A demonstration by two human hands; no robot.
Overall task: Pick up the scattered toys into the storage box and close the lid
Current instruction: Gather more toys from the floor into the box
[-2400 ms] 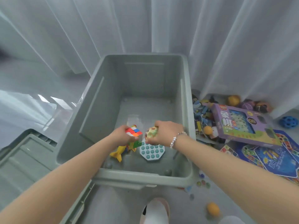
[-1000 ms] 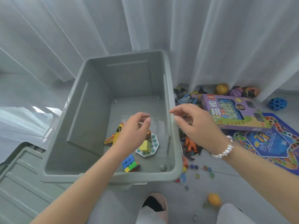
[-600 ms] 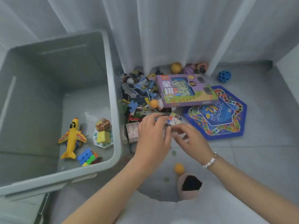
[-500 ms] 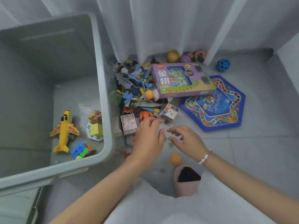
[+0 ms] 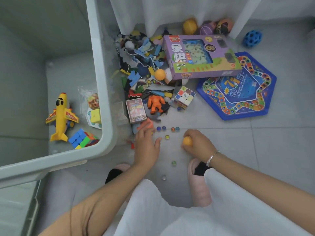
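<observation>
The grey-green storage box (image 5: 106,99) stands open on the left. Inside lie a yellow toy plane (image 5: 61,114), a colourful cube (image 5: 82,139) and a yellow block on a dotted pad (image 5: 95,116). On the floor, my right hand (image 5: 198,143) grips a small orange ball (image 5: 187,141). My left hand (image 5: 146,143) lies with straight fingers on the floor, fingertips at a pink piece (image 5: 147,124). Several glass marbles (image 5: 167,128) are scattered between and around both hands.
Toys right of the box: card pack (image 5: 136,110), orange figure (image 5: 155,103), white cube (image 5: 185,97), puzzle-piece pile (image 5: 141,60), second orange ball (image 5: 160,74), purple game box (image 5: 199,57), blue game board (image 5: 238,87), blue holed ball (image 5: 252,38). Box lid (image 5: 13,210) bottom left. Pink slipper (image 5: 199,186) by my right wrist.
Both hands left the box and came down to the floor beside it. My right hand has closed round the orange ball; my left hand has settled among the marbles.
</observation>
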